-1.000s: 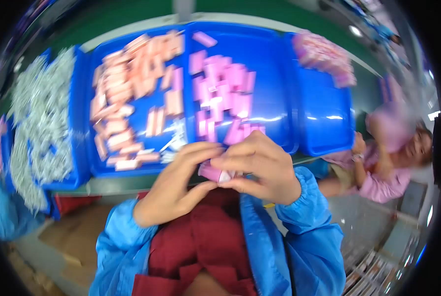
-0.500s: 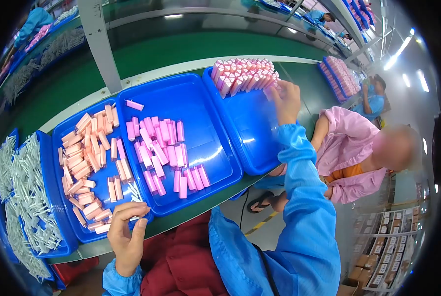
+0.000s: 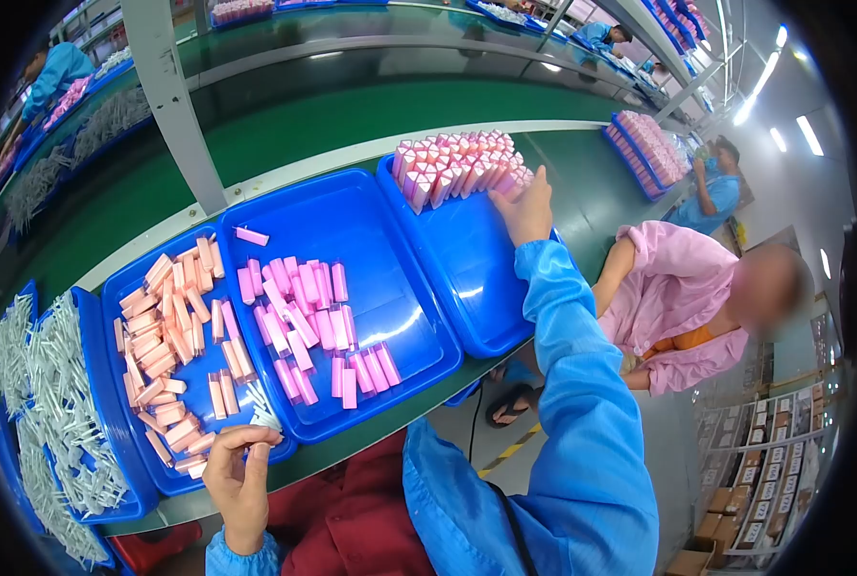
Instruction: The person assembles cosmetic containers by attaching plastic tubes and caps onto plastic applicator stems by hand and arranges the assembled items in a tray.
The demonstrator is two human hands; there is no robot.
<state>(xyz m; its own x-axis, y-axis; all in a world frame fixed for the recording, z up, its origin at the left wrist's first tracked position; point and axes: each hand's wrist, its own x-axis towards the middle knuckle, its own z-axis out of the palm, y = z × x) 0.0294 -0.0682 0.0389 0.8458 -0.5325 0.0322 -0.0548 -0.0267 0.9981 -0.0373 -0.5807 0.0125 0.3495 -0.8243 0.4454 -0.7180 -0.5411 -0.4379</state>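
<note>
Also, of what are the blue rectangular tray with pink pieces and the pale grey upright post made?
The blue rectangular tray looks like glossy plastic: reflections streak its floor. The pale grey upright post is probably painted metal, matt, with bolt heads near its foot.

A person in pink (image 3: pixel 673 288) — shelves (image 3: pixel 776 451) beyond, apparently holding boxes (image 3: pixel 724 501).

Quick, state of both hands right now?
Left hand: fingers curled by the white sticks; any grip cannot be told.
Right hand: thumb and forefinger apart at the stacked pieces; any grip cannot be told.
</note>
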